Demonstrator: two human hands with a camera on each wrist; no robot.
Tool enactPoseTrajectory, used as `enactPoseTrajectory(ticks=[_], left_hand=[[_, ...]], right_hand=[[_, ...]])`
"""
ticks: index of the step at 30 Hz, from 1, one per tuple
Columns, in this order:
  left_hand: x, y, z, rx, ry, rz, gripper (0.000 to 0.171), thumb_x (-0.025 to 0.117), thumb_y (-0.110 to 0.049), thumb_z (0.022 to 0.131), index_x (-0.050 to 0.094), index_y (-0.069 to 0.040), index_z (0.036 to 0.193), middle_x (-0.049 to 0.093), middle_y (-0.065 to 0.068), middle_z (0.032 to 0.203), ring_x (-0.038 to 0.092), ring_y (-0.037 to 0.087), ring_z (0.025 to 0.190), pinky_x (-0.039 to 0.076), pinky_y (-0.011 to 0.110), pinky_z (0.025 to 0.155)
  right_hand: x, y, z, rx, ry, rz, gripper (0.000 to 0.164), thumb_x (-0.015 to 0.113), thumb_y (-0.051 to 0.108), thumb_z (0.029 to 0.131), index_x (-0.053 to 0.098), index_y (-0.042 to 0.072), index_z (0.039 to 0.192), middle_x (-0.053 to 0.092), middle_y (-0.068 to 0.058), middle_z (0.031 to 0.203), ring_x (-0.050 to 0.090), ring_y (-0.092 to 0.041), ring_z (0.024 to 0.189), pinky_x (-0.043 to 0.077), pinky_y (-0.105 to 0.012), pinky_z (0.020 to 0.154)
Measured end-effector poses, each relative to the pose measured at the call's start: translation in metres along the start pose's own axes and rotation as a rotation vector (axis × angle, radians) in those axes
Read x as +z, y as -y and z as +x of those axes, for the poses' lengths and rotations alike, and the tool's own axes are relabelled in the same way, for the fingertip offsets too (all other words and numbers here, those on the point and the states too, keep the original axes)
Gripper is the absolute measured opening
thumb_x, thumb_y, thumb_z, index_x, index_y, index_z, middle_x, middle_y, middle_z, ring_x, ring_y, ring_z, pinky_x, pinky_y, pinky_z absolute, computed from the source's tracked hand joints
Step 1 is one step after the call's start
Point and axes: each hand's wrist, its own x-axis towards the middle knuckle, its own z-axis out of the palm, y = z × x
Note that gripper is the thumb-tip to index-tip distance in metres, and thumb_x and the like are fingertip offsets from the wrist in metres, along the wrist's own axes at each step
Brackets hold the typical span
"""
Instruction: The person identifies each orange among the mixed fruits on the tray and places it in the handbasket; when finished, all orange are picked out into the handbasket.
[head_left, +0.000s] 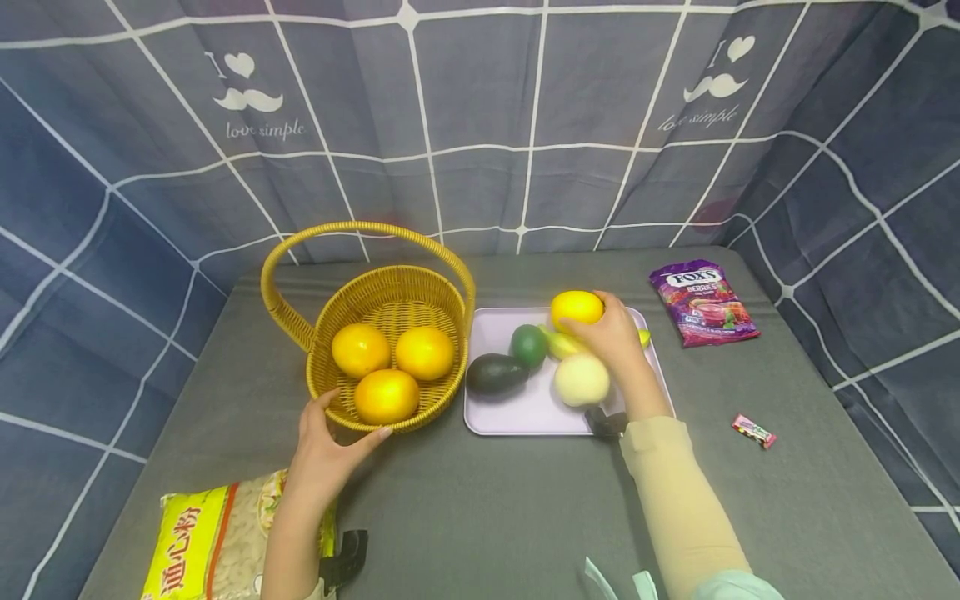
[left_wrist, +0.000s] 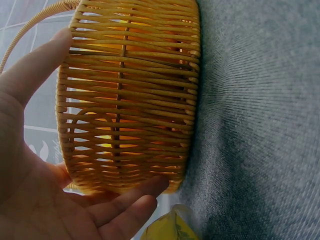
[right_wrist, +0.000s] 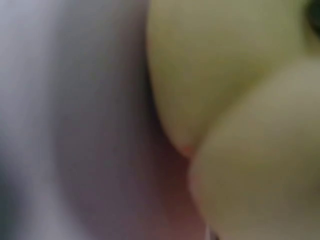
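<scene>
A yellow wicker basket (head_left: 450,396) with a tall handle stands left of centre, with three oranges (head_left: 424,353) inside. My left hand (head_left: 324,454) holds its near-left side; in the left wrist view the thumb touches the rim and the fingers (left_wrist: 142,192) lie along the woven wall (left_wrist: 130,100). My right hand (head_left: 611,333) grips another orange (head_left: 576,310) over the far side of a pale lilac tray (head_left: 540,423). Below that hand are a banana (head_left: 564,345) and a pale round fruit (head_left: 582,380). The right wrist view is blurred, filled by pale yellowish shapes (right_wrist: 215,60).
On the tray's left lie a dark avocado (head_left: 495,375) and a green round fruit (head_left: 528,346). A purple candy bag (head_left: 705,304) and a small wrapped candy (head_left: 753,431) lie to the right. A yellow pasta bag (head_left: 202,533) sits near left, partly behind my left forearm.
</scene>
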Motion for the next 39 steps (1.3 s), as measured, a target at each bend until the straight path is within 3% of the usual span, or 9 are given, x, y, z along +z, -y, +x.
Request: enactPoseTrajectory(ticks=[20,30,39], left_hand=[[0.001,-0.001,0.000,-0.005,-0.002,0.001,0.115,0.071,-0.069,0.071,0.011,-0.014,0.154,0.009,0.020,0.156,0.021,0.043,0.139,0.028,0.063,0.102],[0.001,0.000,0.000,-0.007,-0.005,-0.003,0.115,0.071,-0.069,0.071,0.011,-0.015,0.154,0.009,0.019,0.155,0.027,0.042,0.136,0.031,0.063,0.101],[0.000,0.000,-0.001,0.001,-0.008,-0.003,0.115,0.071,-0.068,0.072,0.011,-0.013,0.153,0.010,0.020,0.155,0.028,0.042,0.135,0.031,0.063,0.101]], right_hand=[[-0.004,0.009,-0.008,0.006,-0.080,0.060,0.092,0.078,0.049,0.075,0.038,0.005,0.144,0.044,-0.019,0.141,0.046,-0.038,0.123,0.034,-0.053,0.103],[-0.013,0.026,-0.014,-0.011,-0.113,0.088,0.088,0.077,0.051,0.076,0.040,0.011,0.145,0.045,-0.015,0.142,0.044,-0.036,0.124,0.033,-0.054,0.103],[-0.022,0.056,-0.028,-0.050,-0.130,0.141,0.083,0.080,0.044,0.075,0.043,0.014,0.143,0.048,-0.013,0.139,0.047,-0.032,0.123,0.038,-0.049,0.102]])
